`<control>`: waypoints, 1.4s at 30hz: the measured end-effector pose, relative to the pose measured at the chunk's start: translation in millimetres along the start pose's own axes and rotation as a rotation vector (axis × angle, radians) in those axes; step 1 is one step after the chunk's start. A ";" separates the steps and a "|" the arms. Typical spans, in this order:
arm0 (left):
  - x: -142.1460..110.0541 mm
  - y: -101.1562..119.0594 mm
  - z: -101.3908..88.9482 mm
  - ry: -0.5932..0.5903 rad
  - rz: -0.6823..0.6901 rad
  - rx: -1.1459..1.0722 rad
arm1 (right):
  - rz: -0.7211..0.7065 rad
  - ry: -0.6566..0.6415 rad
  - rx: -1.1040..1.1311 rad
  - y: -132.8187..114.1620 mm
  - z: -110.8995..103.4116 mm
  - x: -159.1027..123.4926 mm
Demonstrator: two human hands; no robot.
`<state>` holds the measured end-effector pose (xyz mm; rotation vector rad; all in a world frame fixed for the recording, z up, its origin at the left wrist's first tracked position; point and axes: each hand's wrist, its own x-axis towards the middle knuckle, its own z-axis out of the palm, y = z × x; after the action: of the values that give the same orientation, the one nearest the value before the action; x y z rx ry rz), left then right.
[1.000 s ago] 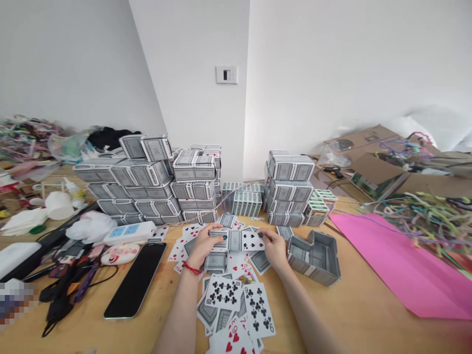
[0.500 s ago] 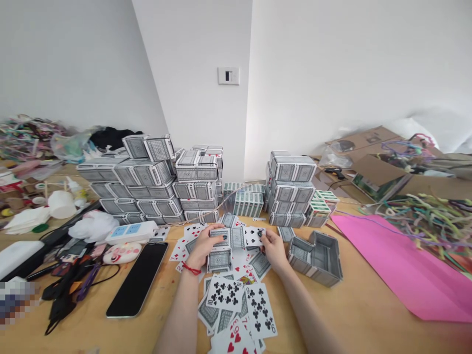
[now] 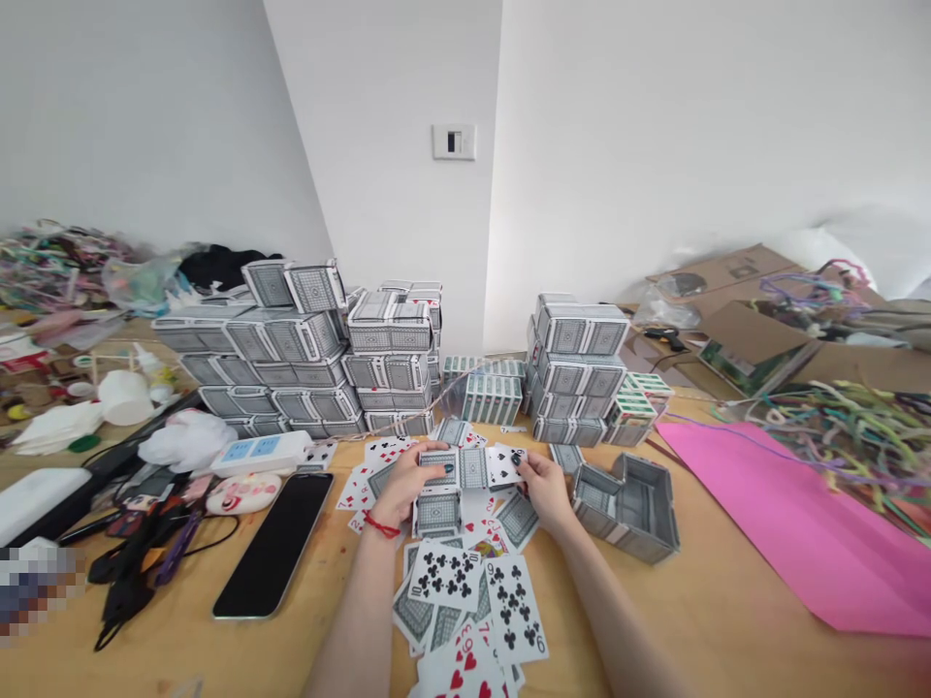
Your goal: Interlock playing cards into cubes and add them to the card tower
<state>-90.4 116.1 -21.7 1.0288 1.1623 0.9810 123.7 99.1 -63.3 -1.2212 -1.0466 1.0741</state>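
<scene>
My left hand (image 3: 404,488), with a red cord at the wrist, grips a partly built box of folded playing cards (image 3: 437,511), its grey patterned backs facing up. A spade playing card (image 3: 498,467) lies face up at the right end of that piece, its outer edge pinched in my right hand (image 3: 544,490). Beneath and in front of both hands spread loose playing cards (image 3: 445,574), some face up, others face down. Just right of my right hand sits an open box made of cards (image 3: 647,509), its hollow inside showing.
Stacked card boxes (image 3: 291,339) rise at the back left, with another stack (image 3: 582,334) at the back right. A black phone (image 3: 274,545), a power strip (image 3: 262,452) and tools lie left. Pink paper (image 3: 792,533) and a pile of pipe cleaners (image 3: 836,427) lie right.
The whole view has shifted slightly. Both hands keep their holds on the card box and the spade card, with hardly any movement between them.
</scene>
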 end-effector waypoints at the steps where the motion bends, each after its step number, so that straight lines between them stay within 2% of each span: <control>1: 0.7 -0.8 -0.4 -0.002 -0.001 -0.001 | -0.002 -0.003 0.000 -0.6 0.3 -0.6; 6: 3.5 -2.9 -2.3 0.020 0.027 0.020 | -0.028 -0.021 -0.038 -7.3 2.5 -5.6; 11: 3.4 -0.4 -6.4 0.062 0.077 0.072 | -0.039 -0.091 -0.036 -13.5 5.4 -8.6; 26: 0.8 2.8 -5.2 0.023 0.040 0.100 | 0.000 -0.132 0.007 -12.8 7.6 -8.8; 42: 4.1 -0.9 0.5 0.015 0.022 0.118 | 0.115 -0.237 0.073 -10.6 15.9 -11.5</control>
<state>-89.2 119.7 -23.4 1.1314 1.2356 0.9478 106.5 90.2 -52.1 -1.1247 -1.1159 1.3607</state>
